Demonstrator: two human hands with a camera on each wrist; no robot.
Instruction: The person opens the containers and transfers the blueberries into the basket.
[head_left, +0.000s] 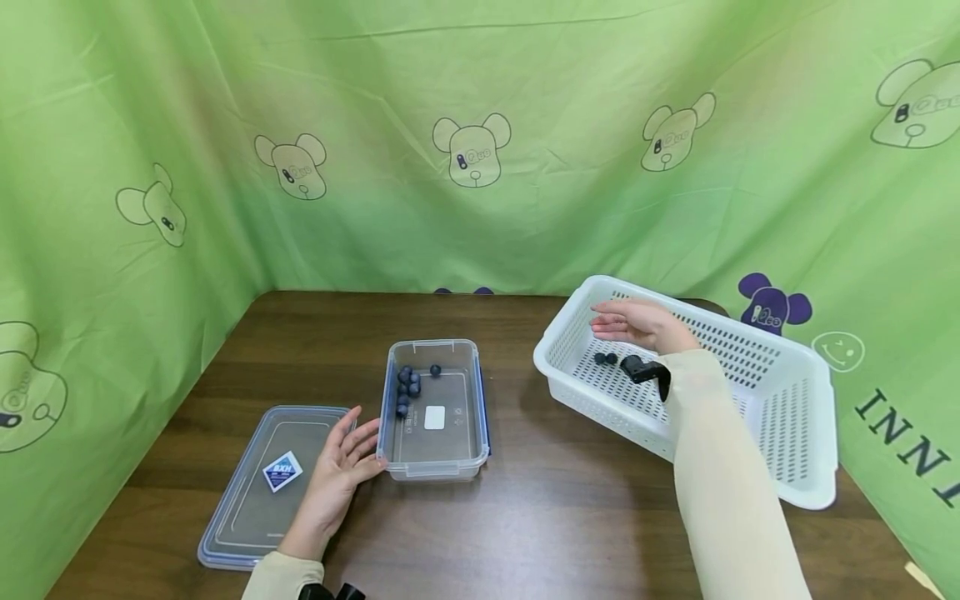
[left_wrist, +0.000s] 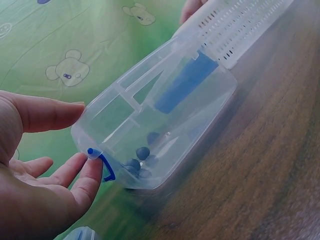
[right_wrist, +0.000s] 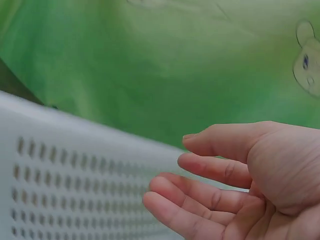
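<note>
My left hand (head_left: 341, 475) touches the left side of a clear plastic food container (head_left: 442, 446), its fingers fairly straight and the thumb at the near left corner. Several blueberries (head_left: 403, 392) lie along the container's left inside, one of them apart near the back. In the left wrist view a blue clip (left_wrist: 107, 167) hangs beside the fingertips (left_wrist: 91, 172). Over the left part of a white perforated basket (head_left: 813, 433) hovers my right hand (head_left: 637, 323), fingers loosely bent and holding nothing. Two dark blueberries (head_left: 606, 358) sit on the basket floor below it.
To the left of the container a clear lid with a blue rim (head_left: 243, 508) lies flat, carrying a blue-and-white label (head_left: 282, 472). Green printed cloth (head_left: 375, 225) hangs behind and beside the brown wooden table (head_left: 517, 533).
</note>
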